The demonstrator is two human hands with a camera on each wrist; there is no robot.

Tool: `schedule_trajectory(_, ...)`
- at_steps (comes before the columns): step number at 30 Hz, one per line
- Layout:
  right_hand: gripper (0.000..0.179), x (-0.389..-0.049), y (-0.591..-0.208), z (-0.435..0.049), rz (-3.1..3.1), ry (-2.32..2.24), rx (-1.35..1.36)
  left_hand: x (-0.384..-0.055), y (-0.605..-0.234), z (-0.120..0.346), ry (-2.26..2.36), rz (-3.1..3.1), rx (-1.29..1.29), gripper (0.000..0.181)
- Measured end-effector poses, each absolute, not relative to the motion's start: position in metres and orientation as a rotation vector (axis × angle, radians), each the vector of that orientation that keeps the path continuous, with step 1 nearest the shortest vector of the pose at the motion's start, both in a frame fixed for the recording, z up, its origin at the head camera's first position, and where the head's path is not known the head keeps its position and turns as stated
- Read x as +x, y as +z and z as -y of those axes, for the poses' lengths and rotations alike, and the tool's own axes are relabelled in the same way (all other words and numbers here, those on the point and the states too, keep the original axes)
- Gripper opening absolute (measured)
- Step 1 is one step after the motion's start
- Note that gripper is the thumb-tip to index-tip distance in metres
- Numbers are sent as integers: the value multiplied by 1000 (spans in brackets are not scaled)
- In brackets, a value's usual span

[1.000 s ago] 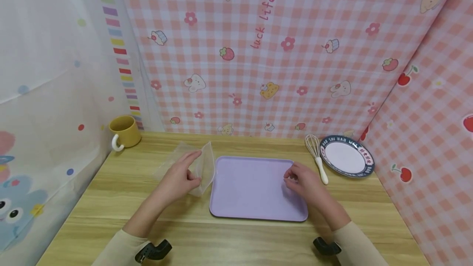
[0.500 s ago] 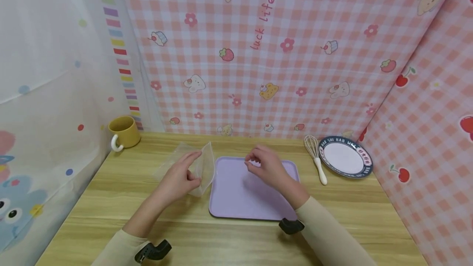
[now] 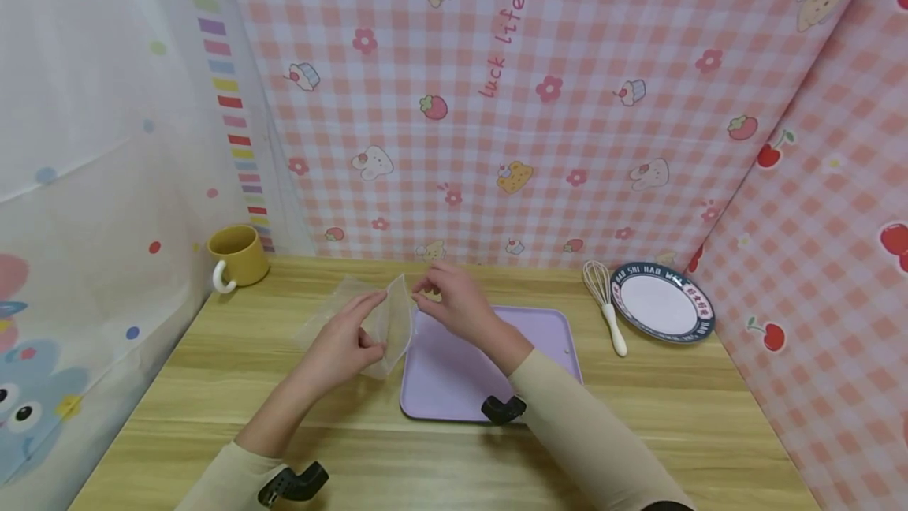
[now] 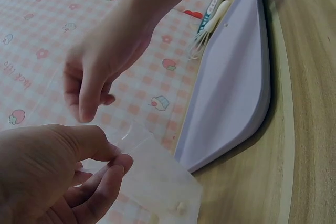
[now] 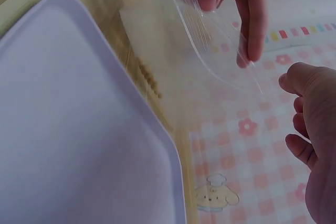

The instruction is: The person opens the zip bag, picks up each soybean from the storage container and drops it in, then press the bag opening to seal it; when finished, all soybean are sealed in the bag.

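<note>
My left hand (image 3: 351, 341) holds a clear plastic bag (image 3: 397, 330) by its mouth, thumb and forefinger spreading the opening apart. Several small tan beans (image 5: 149, 80) lie low in the bag, seen through its film in the right wrist view. Close to the bag's mouth, my right hand (image 3: 454, 302) has thumb and forefinger pinched together, with a small yellowish bean just showing at the tips. Beneath the right forearm lies a lilac tray (image 3: 489, 369). One small bean (image 3: 567, 351) sits near the tray's right edge.
A mustard mug (image 3: 241, 256) with a white handle stands at the back left. To the right of the tray lie a whisk (image 3: 610, 314) and a plate (image 3: 660, 302) with a dark patterned rim. Patterned cloth walls (image 3: 539, 132) bound the wooden table.
My right hand has moved left from the tray's right side to the bag's mouth, fingers pinched. The left hand and bag have stayed in place.
</note>
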State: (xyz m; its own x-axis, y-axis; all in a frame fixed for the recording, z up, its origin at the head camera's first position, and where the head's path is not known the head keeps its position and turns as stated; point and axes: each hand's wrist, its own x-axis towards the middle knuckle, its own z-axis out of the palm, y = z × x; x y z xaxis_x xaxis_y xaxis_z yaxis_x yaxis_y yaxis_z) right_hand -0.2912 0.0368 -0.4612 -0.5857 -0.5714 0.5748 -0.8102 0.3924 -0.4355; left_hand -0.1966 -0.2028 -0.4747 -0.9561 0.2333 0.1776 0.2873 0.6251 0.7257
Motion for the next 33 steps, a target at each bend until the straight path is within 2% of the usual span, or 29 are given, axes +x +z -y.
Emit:
schedule_trajectory(13,6,-298,-462,-8,2423,896,1186,-196,-473,203,-1270,2790,-434,86)
schedule_trajectory(33,9,-299,-465,-6,2470,861,1110,-196,-472,202,-1268,2801,-423,86)
